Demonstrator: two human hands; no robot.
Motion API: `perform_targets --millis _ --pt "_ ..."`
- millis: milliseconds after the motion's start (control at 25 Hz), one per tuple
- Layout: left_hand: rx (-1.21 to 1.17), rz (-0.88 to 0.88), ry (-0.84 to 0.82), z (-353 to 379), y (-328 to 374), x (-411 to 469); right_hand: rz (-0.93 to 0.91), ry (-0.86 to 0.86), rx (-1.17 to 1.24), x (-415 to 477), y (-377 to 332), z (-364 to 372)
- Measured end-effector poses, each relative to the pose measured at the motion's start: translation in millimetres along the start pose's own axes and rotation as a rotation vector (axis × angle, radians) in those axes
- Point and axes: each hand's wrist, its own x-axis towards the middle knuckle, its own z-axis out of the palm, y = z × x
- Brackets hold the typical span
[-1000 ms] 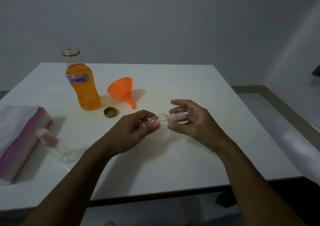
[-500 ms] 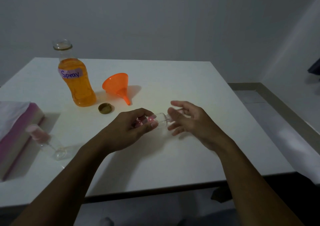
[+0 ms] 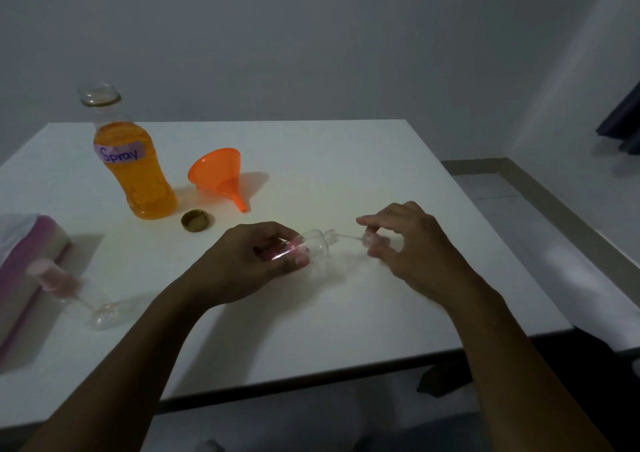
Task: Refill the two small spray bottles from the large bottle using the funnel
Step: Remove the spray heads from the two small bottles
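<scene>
Both bare forearms enter from the bottom of view and converge; left hand (image 3: pixel 249 264) palm-down, fingers and thumb curled round the bottle (image 3: pixel 317 245); right hand (image 3: pixel 415 247) just beside it, not touching the left, fingertips pinching the spray head (image 3: pixel 372 240), wrist slightly raised.

Dim room, plain grey wall (image 3: pixel 311 36) behind a white square counter (image 3: pixel 346 160); to the right, a pale floor (image 3: pixel 491 192) edged by a beige skirting (image 3: pixel 478 167), and dark fabric (image 3: pixel 623 122) hanging at the far edge
</scene>
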Motion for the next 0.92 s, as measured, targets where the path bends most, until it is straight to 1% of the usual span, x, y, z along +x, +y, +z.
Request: perform_targets --millis 80,120,240,360,480,600,720,920 --pt "-0.080 -0.035 -0.021 3 3 -1 -0.017 0.104 -0.060 1 9 -4" --pt "-0.128 -0.047 -0.035 7 6 1 0.007 0.146 -0.051 -1 14 -9" --pt "-0.286 -0.065 -0.042 18 17 6 0.150 0.244 0.055 -9 32 -21" --pt "-0.427 -0.064 -0.005 35 27 13 0.303 0.340 0.165 -15 48 -25" --pt "-0.514 -0.024 0.059 63 39 26 0.375 0.378 0.208 -16 63 -28" --pt "-0.539 0.025 0.112 92 52 42 0.380 0.424 0.192 -14 74 -23" --pt "-0.516 0.051 0.106 115 56 56 0.364 0.481 0.168 -5 83 -18" --pt "-0.451 0.059 0.133 137 63 68 0.395 0.471 0.133 5 93 -15"
